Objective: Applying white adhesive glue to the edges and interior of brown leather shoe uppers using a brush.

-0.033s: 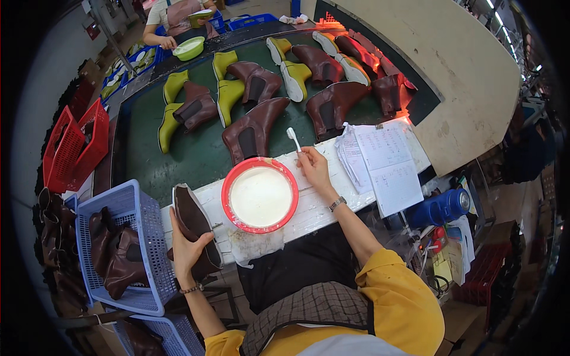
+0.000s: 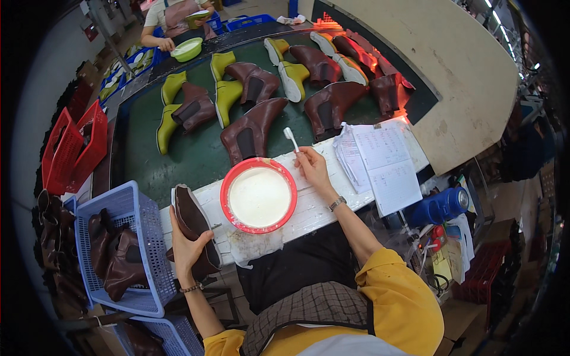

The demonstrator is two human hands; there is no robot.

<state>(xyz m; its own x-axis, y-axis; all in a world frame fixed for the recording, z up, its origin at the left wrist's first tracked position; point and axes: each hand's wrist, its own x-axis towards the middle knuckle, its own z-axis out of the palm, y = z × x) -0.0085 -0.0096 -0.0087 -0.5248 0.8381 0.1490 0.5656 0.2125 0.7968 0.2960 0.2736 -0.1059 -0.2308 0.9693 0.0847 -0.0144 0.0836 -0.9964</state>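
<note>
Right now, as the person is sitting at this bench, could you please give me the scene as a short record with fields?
Left hand: holds a brown boot, left of the red bowl
Right hand: holds a small white brush, head up, apart from the bowl
Red bowl: on the white bench, with white liquid inside
Green belt: carries brown boots and yellow-green boots
Left side: blue basket with more brown boots inside
Right side: papers, blue flask
Far end: a co-worker's hand at a light-green bowl

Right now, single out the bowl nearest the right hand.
The red bowl, just left of the right hand; the green bowl sits farther off, by another person.
</note>
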